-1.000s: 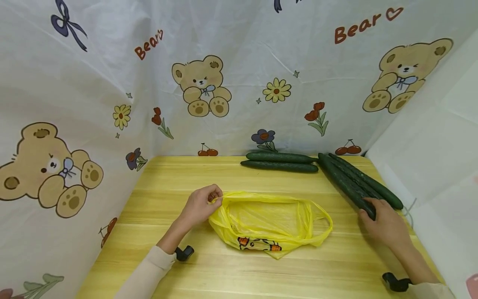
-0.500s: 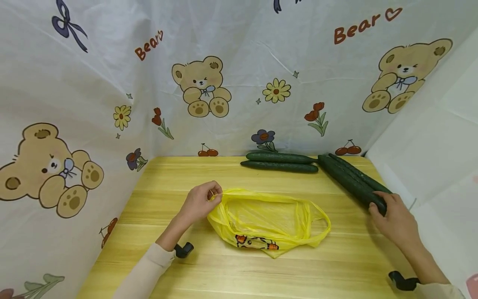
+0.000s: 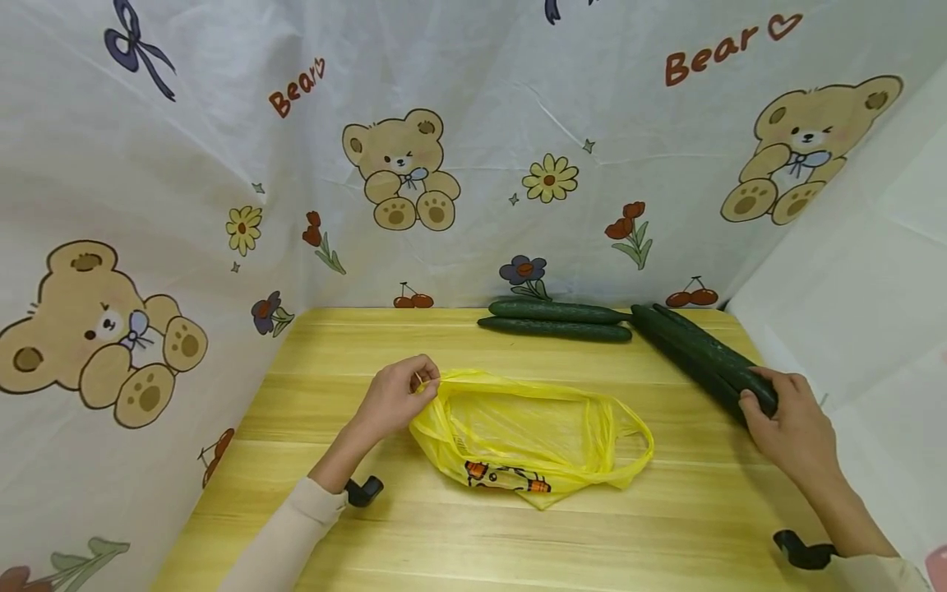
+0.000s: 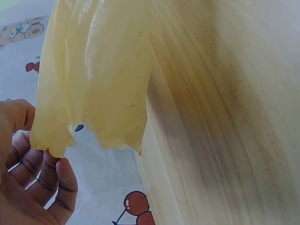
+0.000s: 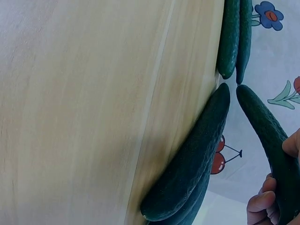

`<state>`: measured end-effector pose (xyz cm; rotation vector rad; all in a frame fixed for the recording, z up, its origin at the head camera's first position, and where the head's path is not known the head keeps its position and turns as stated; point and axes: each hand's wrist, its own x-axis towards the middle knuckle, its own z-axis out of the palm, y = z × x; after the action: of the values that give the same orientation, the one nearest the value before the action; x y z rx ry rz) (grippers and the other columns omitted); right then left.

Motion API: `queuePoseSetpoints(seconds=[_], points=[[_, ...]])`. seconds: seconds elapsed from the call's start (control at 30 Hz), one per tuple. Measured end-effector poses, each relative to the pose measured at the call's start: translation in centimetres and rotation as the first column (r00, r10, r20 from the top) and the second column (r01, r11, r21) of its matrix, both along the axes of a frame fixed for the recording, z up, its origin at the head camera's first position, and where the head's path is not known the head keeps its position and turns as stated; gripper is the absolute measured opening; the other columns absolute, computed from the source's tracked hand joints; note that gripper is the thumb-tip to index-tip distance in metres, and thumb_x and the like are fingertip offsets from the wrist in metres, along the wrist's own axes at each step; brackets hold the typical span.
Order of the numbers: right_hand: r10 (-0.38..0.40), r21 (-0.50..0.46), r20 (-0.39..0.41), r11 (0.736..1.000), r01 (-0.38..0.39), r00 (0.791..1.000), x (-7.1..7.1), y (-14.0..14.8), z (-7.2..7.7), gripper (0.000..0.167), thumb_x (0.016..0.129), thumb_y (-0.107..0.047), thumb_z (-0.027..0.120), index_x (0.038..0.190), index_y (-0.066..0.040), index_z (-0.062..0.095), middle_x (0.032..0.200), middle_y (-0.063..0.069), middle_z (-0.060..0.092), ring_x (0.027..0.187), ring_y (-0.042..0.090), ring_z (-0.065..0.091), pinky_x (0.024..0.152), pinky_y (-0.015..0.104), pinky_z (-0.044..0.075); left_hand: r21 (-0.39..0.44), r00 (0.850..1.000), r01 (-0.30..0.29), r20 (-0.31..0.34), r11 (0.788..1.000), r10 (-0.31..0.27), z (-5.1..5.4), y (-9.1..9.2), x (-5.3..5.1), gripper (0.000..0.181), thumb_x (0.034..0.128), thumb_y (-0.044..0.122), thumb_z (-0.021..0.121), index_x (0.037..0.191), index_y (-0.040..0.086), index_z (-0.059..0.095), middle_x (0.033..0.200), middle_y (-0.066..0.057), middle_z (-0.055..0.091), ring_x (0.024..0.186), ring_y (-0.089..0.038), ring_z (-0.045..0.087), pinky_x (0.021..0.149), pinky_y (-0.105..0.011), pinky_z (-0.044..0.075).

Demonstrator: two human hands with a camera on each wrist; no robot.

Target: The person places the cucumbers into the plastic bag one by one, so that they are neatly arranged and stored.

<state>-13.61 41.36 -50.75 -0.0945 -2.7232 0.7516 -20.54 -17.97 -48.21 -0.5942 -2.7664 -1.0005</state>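
Observation:
The left hand [image 3: 392,399] pinches the left end of a yellow plastic bag [image 3: 518,481], whose mouth faces up on the table. In the left wrist view that hand [image 4: 33,173] holds the edge of the bag [image 4: 101,70] between thumb and fingers. At the right, the right hand [image 3: 795,427] grips the near end of a cucumber [image 3: 703,349]. The right wrist view shows this cucumber [image 5: 267,126] in the hand [image 5: 269,197], apart from two others [image 5: 187,164] beside it.
Two more cucumbers [image 3: 555,330] lie side by side along the back edge of the wooden table [image 3: 355,345]. Behind stands a wall sheet [image 3: 473,263] printed with bears and flowers. A white panel [image 3: 851,312] rises on the right.
The right hand has shifted right and slightly back, from the left cucumber of the group to the one it now grips, whose near end is lifted. The left hand has barely moved.

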Motion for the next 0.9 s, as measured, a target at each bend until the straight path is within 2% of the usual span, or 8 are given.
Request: queuePoseSetpoints(seconds=[0.2, 0.4, 0.6, 0.67, 0.9], points=[[-0.002, -0.002, -0.004, 1.0, 0.002, 1.0, -0.2, 0.1, 0.3, 0.052, 0.109, -0.025, 0.054, 0.152, 0.003, 0.051, 0.142, 0.039, 0.046, 0.098, 0.055, 0.057, 0.073, 0.069, 0.042, 0.0, 1.0, 0.002, 0.014, 1.0, -0.002, 0.0, -0.1, 0.0, 0.009, 0.1, 0.018, 0.073, 0.1, 0.026, 0.07, 0.087, 0.012, 0.068, 0.072, -0.01, 0.056, 0.069, -0.029, 0.048], [-0.008, 0.004, -0.019, 1.0, 0.008, 1.0, -0.1, 0.3, 1.0, 0.049, 0.108, -0.024, 0.055, 0.15, 0.002, 0.054, 0.139, 0.036, 0.048, 0.081, 0.037, 0.056, 0.066, 0.054, 0.04, -0.006, 1.0, 0.006, 0.023, 1.0, -0.006, -0.2, -0.1, -0.2, 0.004, 0.1001, 0.021, 0.072, 0.101, 0.024, 0.071, 0.088, 0.012, 0.068, 0.073, -0.011, 0.057, 0.069, -0.028, 0.048], [0.011, 0.022, -0.018, 1.0, -0.01, 1.0, 0.7, 0.4, 1.8, 0.048, 0.108, -0.025, 0.057, 0.15, -0.001, 0.055, 0.139, 0.033, 0.049, 0.072, 0.005, 0.047, 0.061, 0.038, 0.036, -0.017, 1.0, 0.014, 0.024, 1.0, -0.014, -0.1, 0.0, -0.3, 0.004, 0.1019, 0.025, 0.069, 0.102, 0.022, 0.072, 0.089, 0.012, 0.068, 0.074, -0.011, 0.058, 0.069, -0.028, 0.048], [0.023, 0.028, -0.013, 0.999, -0.022, 1.0, 1.0, 0.4, 2.0, 0.048, 0.108, -0.025, 0.058, 0.151, -0.002, 0.054, 0.14, 0.032, 0.048, 0.069, -0.002, 0.042, 0.06, 0.034, 0.035, -0.018, 1.0, 0.014, 0.019, 1.0, -0.014, 0.0, 0.1, -0.3, 0.003, 0.1019, 0.025, 0.069, 0.102, 0.023, 0.072, 0.089, 0.012, 0.068, 0.074, -0.01, 0.058, 0.069, -0.028, 0.048], [0.037, 0.032, -0.031, 0.999, -0.036, 0.999, 1.8, 0.1, 2.7, 0.046, 0.107, -0.024, 0.061, 0.148, -0.003, 0.057, 0.139, 0.031, 0.051, 0.067, -0.004, 0.041, 0.06, 0.031, 0.034, -0.018, 1.0, 0.003, 0.016, 1.0, -0.003, 0.1, 0.0, -0.4, 0.003, 0.102, 0.025, 0.069, 0.102, 0.022, 0.072, 0.089, 0.013, 0.069, 0.074, -0.011, 0.058, 0.069, -0.028, 0.048]])
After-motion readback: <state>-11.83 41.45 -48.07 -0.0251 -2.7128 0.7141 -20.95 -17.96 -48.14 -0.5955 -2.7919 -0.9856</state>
